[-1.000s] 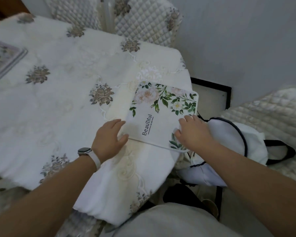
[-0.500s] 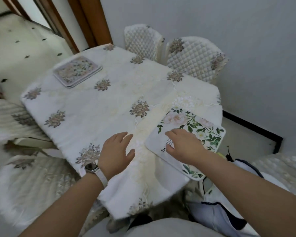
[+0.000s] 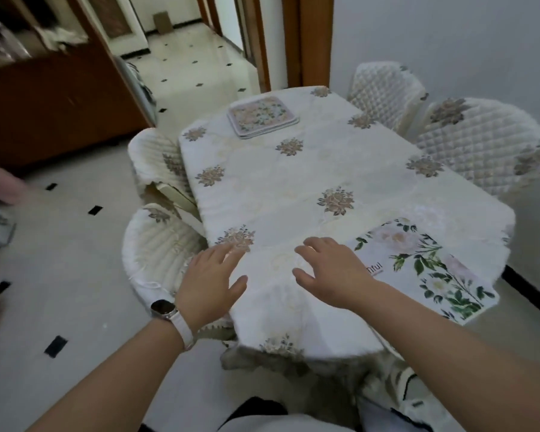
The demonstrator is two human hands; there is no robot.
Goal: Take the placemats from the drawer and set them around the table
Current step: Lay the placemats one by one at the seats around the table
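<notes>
Altogether one floral placemat (image 3: 427,269), one far stack (image 3: 262,115), four chairs (image 3: 480,145)

Placemat (image 3: 418,266) lettering partly hidden behind right hand (image 3: 334,269).

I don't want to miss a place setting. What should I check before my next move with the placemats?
1. Hands free: ok, left hand and right hand are open, holding nothing.
2. Floral placemat lies flat: ok.
3. It sits fully on the table: not ok, its near corner seems to overhang.
4. More mats available: ok, a stack lies at the far end.
5. Other places set: not ok, only one mat is laid.
</notes>
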